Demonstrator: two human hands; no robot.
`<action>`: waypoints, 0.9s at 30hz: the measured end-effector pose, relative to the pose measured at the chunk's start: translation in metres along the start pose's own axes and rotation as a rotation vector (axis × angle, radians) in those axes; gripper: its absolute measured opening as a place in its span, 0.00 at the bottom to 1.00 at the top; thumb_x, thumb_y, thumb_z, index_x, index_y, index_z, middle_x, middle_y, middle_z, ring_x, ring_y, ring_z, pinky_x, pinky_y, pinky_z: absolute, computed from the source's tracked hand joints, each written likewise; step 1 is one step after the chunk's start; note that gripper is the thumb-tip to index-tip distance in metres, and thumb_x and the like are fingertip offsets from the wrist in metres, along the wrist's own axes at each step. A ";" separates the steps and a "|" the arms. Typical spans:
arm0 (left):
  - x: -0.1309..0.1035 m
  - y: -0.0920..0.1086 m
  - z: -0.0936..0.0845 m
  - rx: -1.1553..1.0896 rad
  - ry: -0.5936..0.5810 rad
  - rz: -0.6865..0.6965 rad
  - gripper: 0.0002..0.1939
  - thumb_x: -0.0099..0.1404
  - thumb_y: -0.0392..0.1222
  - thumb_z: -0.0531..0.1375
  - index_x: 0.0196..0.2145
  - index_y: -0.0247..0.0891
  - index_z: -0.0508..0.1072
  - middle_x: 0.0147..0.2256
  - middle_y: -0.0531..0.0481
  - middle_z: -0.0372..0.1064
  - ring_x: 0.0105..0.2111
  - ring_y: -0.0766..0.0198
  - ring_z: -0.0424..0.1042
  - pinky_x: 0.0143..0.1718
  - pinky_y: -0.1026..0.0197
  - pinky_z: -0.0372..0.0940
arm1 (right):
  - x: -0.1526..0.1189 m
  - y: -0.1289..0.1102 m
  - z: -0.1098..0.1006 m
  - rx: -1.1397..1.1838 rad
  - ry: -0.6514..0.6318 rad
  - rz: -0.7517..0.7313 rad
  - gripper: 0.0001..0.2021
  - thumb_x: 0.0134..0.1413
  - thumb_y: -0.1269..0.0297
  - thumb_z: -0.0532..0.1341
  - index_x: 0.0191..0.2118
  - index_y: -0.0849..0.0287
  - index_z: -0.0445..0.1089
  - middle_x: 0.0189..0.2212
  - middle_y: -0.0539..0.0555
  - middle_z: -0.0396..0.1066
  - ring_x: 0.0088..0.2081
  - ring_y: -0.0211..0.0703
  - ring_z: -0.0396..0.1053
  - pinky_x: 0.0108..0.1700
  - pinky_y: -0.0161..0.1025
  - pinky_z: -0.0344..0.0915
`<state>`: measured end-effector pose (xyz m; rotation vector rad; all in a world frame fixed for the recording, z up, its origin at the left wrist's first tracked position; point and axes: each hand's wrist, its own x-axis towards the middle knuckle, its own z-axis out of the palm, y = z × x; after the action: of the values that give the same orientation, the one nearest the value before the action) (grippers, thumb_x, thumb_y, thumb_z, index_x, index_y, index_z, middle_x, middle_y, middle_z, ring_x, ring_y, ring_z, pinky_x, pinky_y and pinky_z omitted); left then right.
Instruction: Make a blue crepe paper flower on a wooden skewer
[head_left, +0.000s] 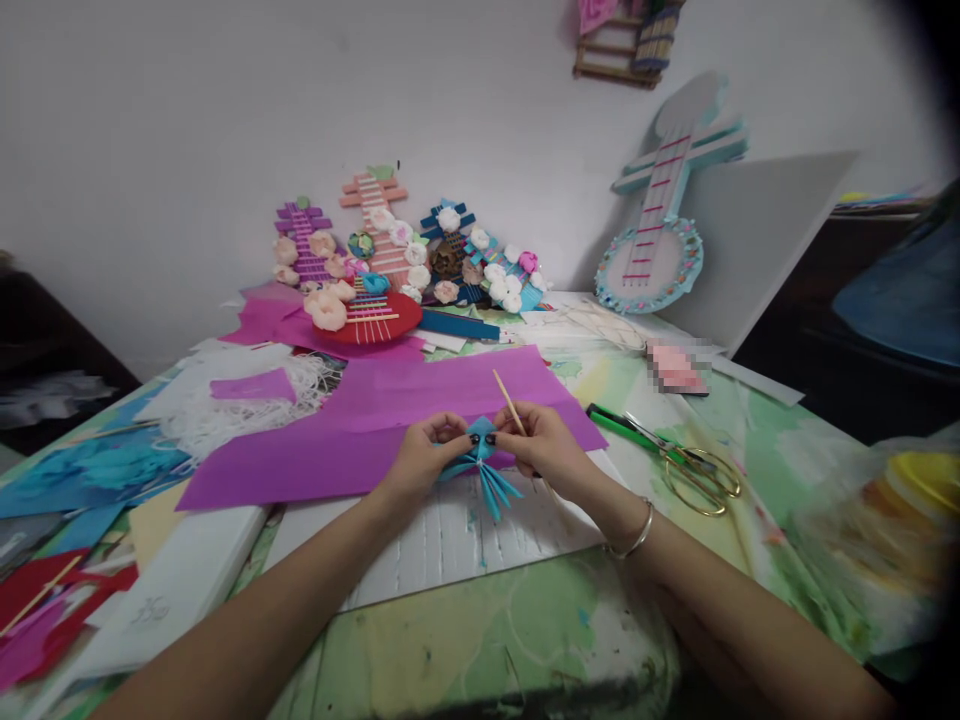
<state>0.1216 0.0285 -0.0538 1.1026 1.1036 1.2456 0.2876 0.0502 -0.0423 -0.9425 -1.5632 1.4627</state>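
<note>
A piece of blue folded paper (496,488), its lower part pleated into narrow strips gathered at the middle, is pinched between both hands. My left hand (431,450) grips its left side with thumb and fingers closed. On the right side, my right hand (544,445) pinches the same paper and also keeps a thin wooden stick (510,398) tucked between its fingers, slanting up to the left. Below the hands lies a white board (420,545) marked with lines. Just behind them spreads a large purple paper sheet (300,465).
Gold-handled scissors (701,480) and a green cutter (619,425) lie to the right. Several flower-decorated instrument models (382,230) lean against the wall, with a large pale-blue one (660,220) at right. White shredded strings (262,405) and blue paper (97,465) lie left; a yellow-lidded jar (926,485) stands right.
</note>
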 end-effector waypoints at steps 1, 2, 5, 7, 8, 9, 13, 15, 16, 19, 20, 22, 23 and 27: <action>-0.001 0.000 0.000 0.013 0.001 0.019 0.14 0.44 0.42 0.68 0.25 0.34 0.68 0.20 0.56 0.65 0.19 0.73 0.62 0.20 0.70 0.55 | 0.000 0.000 0.000 -0.015 -0.002 0.003 0.11 0.42 0.63 0.64 0.30 0.61 0.63 0.15 0.41 0.57 0.11 0.25 0.51 0.11 0.26 0.48; -0.001 0.001 0.000 0.029 0.002 0.037 0.14 0.44 0.42 0.68 0.25 0.33 0.69 0.20 0.55 0.65 0.20 0.72 0.63 0.21 0.70 0.55 | 0.000 0.000 0.000 -0.033 -0.012 0.005 0.11 0.42 0.63 0.64 0.30 0.61 0.63 0.15 0.41 0.58 0.11 0.25 0.51 0.11 0.26 0.48; -0.001 0.001 0.000 0.081 -0.007 0.085 0.14 0.44 0.42 0.69 0.28 0.33 0.72 0.23 0.52 0.68 0.22 0.70 0.65 0.23 0.68 0.58 | -0.002 0.000 -0.001 -0.095 -0.080 0.011 0.10 0.44 0.61 0.64 0.30 0.61 0.64 0.16 0.42 0.58 0.12 0.25 0.51 0.12 0.27 0.49; 0.000 0.000 -0.001 0.083 -0.010 0.100 0.14 0.44 0.41 0.69 0.30 0.33 0.73 0.23 0.52 0.69 0.23 0.68 0.67 0.24 0.68 0.59 | -0.004 -0.002 -0.002 -0.145 -0.134 0.003 0.10 0.48 0.59 0.61 0.33 0.60 0.65 0.18 0.43 0.59 0.13 0.26 0.51 0.13 0.28 0.50; 0.000 0.000 -0.002 0.077 -0.010 0.099 0.15 0.44 0.41 0.69 0.31 0.34 0.74 0.23 0.51 0.69 0.23 0.68 0.67 0.25 0.67 0.59 | -0.004 -0.004 -0.003 -0.183 -0.142 -0.031 0.10 0.51 0.58 0.59 0.35 0.60 0.66 0.19 0.44 0.61 0.14 0.27 0.52 0.15 0.28 0.50; 0.000 0.000 -0.002 0.069 -0.011 0.094 0.15 0.45 0.41 0.68 0.33 0.34 0.75 0.23 0.52 0.70 0.23 0.68 0.67 0.24 0.67 0.59 | -0.005 -0.006 -0.005 -0.239 -0.133 -0.086 0.11 0.55 0.57 0.55 0.37 0.60 0.67 0.21 0.46 0.62 0.16 0.28 0.54 0.17 0.28 0.52; -0.002 0.003 0.000 0.032 -0.014 0.068 0.16 0.46 0.39 0.67 0.35 0.35 0.78 0.24 0.51 0.72 0.23 0.68 0.66 0.25 0.66 0.59 | -0.007 -0.015 -0.013 -0.654 -0.016 -0.405 0.13 0.60 0.63 0.49 0.37 0.59 0.71 0.26 0.51 0.67 0.28 0.35 0.62 0.30 0.32 0.57; -0.003 0.004 0.000 0.024 0.013 0.058 0.13 0.44 0.39 0.68 0.31 0.35 0.79 0.25 0.50 0.73 0.24 0.67 0.67 0.26 0.66 0.60 | -0.008 -0.017 -0.016 -0.828 -0.007 -0.473 0.11 0.57 0.69 0.52 0.37 0.59 0.72 0.28 0.53 0.69 0.31 0.38 0.64 0.33 0.34 0.58; -0.003 0.005 0.001 0.025 0.021 0.049 0.12 0.43 0.39 0.68 0.29 0.34 0.79 0.24 0.50 0.73 0.24 0.67 0.67 0.26 0.65 0.60 | -0.008 -0.016 -0.017 -0.873 -0.013 -0.490 0.11 0.56 0.72 0.52 0.38 0.59 0.72 0.29 0.53 0.70 0.32 0.38 0.65 0.34 0.34 0.58; -0.002 0.004 0.001 0.030 0.011 0.029 0.11 0.43 0.41 0.68 0.27 0.34 0.78 0.23 0.50 0.72 0.23 0.67 0.67 0.25 0.66 0.60 | -0.008 -0.012 -0.017 -0.908 -0.032 -0.528 0.16 0.53 0.76 0.52 0.43 0.57 0.71 0.35 0.54 0.73 0.35 0.40 0.68 0.36 0.35 0.60; -0.002 0.004 0.000 0.033 0.000 0.034 0.11 0.43 0.41 0.68 0.27 0.34 0.78 0.23 0.50 0.72 0.22 0.68 0.66 0.25 0.66 0.60 | -0.008 -0.011 -0.017 -0.917 -0.032 -0.537 0.17 0.53 0.76 0.52 0.45 0.56 0.71 0.36 0.55 0.74 0.36 0.41 0.69 0.36 0.35 0.61; -0.002 0.003 0.000 0.042 -0.014 0.049 0.11 0.44 0.41 0.68 0.27 0.35 0.78 0.23 0.51 0.72 0.22 0.68 0.66 0.24 0.67 0.59 | -0.008 -0.009 -0.017 -0.938 -0.030 -0.547 0.18 0.53 0.76 0.53 0.47 0.55 0.70 0.37 0.55 0.74 0.36 0.41 0.69 0.37 0.35 0.62; -0.002 0.003 -0.001 0.047 -0.018 0.054 0.11 0.44 0.41 0.68 0.28 0.34 0.78 0.22 0.51 0.71 0.22 0.68 0.66 0.24 0.67 0.59 | -0.008 -0.008 -0.017 -0.946 -0.027 -0.549 0.18 0.54 0.75 0.53 0.48 0.55 0.70 0.37 0.55 0.74 0.36 0.41 0.70 0.36 0.35 0.62; -0.001 0.000 -0.002 0.033 -0.007 0.060 0.12 0.45 0.41 0.67 0.29 0.34 0.78 0.23 0.50 0.71 0.23 0.67 0.66 0.25 0.66 0.59 | -0.008 -0.008 -0.017 -0.962 -0.021 -0.557 0.19 0.55 0.75 0.52 0.50 0.52 0.69 0.38 0.55 0.74 0.33 0.38 0.70 0.33 0.32 0.61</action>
<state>0.1197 0.0277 -0.0545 1.1716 1.0959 1.2731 0.3063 0.0499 -0.0340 -0.8599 -2.3455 0.2868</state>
